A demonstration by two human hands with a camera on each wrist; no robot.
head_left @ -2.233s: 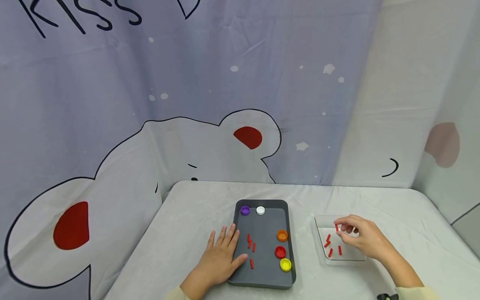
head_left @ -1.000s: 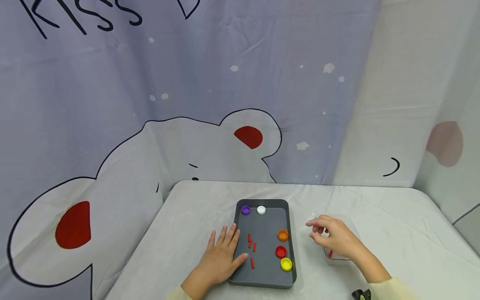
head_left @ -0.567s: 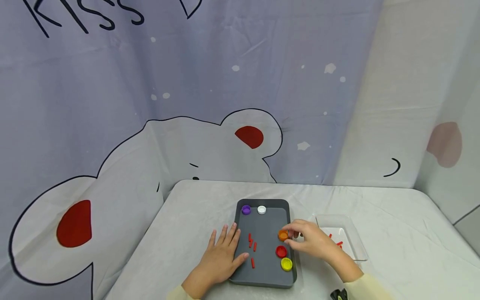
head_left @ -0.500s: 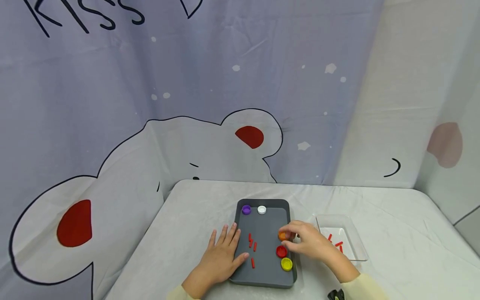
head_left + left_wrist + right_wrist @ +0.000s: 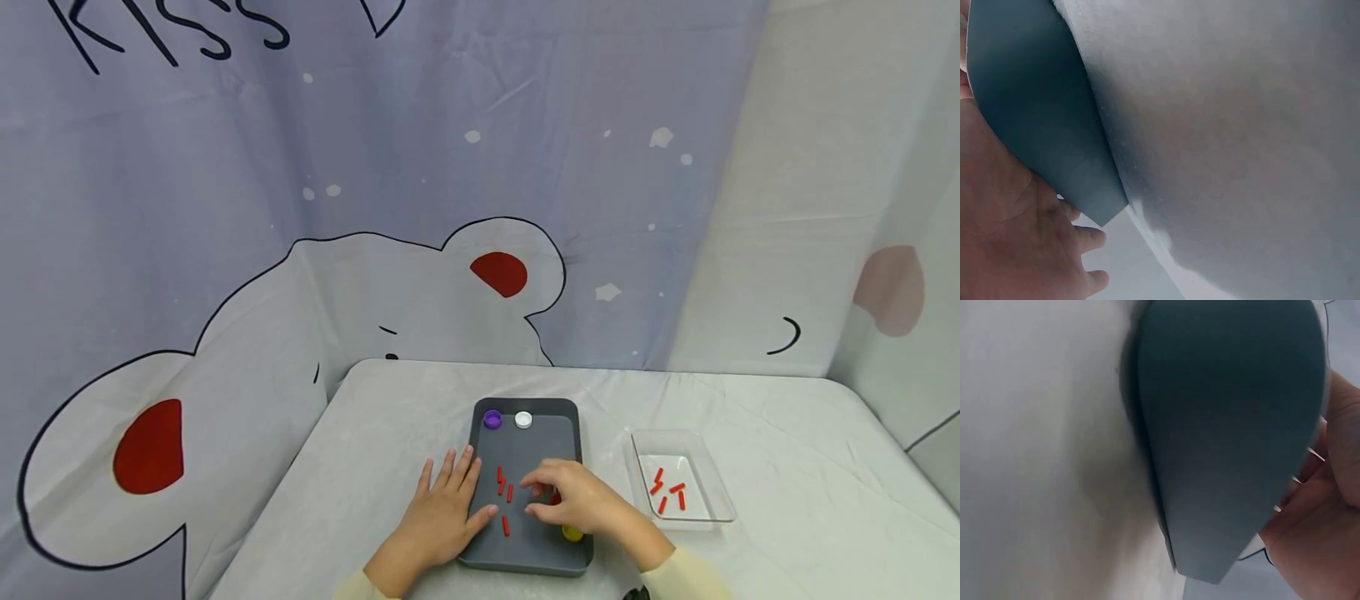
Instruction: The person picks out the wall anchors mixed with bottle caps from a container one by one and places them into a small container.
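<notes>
Sticks [image 5: 506,526]: four in tray [image 5: 536,446], five in box [image 5: 715,487]; seemingly midway.
Left hand [image 5: 437,521]: fingers spread. Right hand [image 5: 579,500]: fingers parted, apparently holding nothing.

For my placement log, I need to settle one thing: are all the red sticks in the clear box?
No, several red sticks lie on the gray tray, while others are in the clear box.

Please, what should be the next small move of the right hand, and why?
The right hand should probably shift slightly left and pinch the nearest red stick: its fingers are parted close by, with no stick visible between their tips, and other red sticks already lie in the clear box.
</notes>
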